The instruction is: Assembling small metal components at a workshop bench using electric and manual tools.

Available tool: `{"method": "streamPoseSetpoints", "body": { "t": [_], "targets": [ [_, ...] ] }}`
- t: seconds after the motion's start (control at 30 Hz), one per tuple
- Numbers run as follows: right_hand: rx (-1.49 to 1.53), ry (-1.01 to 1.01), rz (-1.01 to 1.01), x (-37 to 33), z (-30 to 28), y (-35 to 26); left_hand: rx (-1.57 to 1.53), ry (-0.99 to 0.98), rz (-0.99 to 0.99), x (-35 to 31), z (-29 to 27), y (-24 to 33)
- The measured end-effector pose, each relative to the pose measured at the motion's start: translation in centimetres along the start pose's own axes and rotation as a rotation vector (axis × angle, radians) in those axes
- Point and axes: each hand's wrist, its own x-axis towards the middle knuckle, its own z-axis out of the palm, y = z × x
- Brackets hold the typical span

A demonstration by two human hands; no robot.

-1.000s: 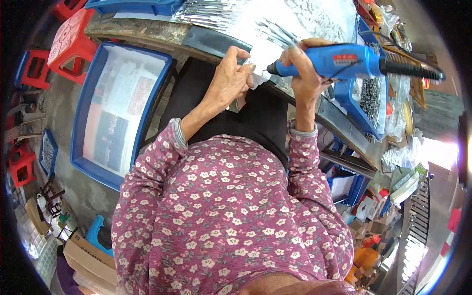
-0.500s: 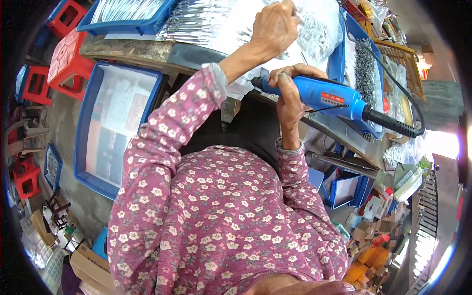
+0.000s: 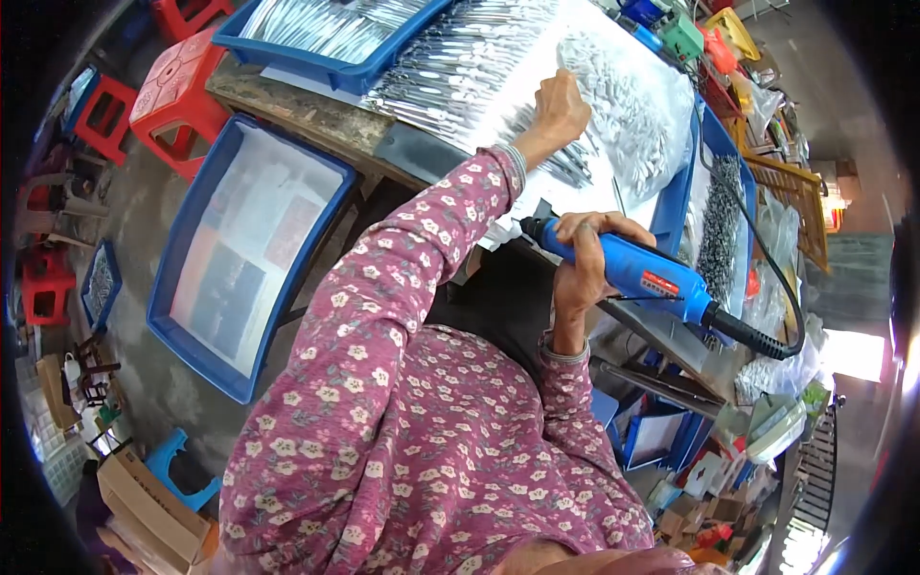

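My left hand [image 3: 561, 110] is over the worktable, its fingers curled closed above a bunch of slim metal parts [image 3: 567, 163]. What the fingertips hold, if anything, is hidden. Wrapped around a blue electric screwdriver [image 3: 637, 268] is my right hand [image 3: 586, 254], at the table's near edge. The tool lies roughly level, its black tip pointing left and its thick black cable [image 3: 757, 335] trailing right. Many slim silvery parts [image 3: 460, 72] lie in rows left of my left hand. A clear plastic bag [image 3: 632, 115] full of small silvery pieces is to its right.
A blue tray of long thin parts [image 3: 331, 29] stands at the table's far left. Another blue tray [image 3: 254, 244], lined with sheets, sits lower left. Dark small parts fill a blue tray [image 3: 721, 216] at right. Red stools [image 3: 177, 101] and a cardboard box [image 3: 144, 513] stand left.
The view has shifted, so the table and trays appear lower and more of the tabletop shows. My left hand's fingers look more curled. My right hand still holds the electric screwdriver.
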Motion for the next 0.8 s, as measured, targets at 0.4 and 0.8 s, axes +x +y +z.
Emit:
{"method": "streamPoseSetpoints", "body": {
  "t": [0.4,0.8],
  "targets": [
    [-0.010,0.011,0.035,0.2,0.6,0.1,0.231,-0.196,0.216,-0.6,-4.6,1.8],
    [-0.003,-0.006,0.019,0.5,0.7,0.3,0.691,0.285,0.583,5.6,-12.1,-0.7]
  ]
}}
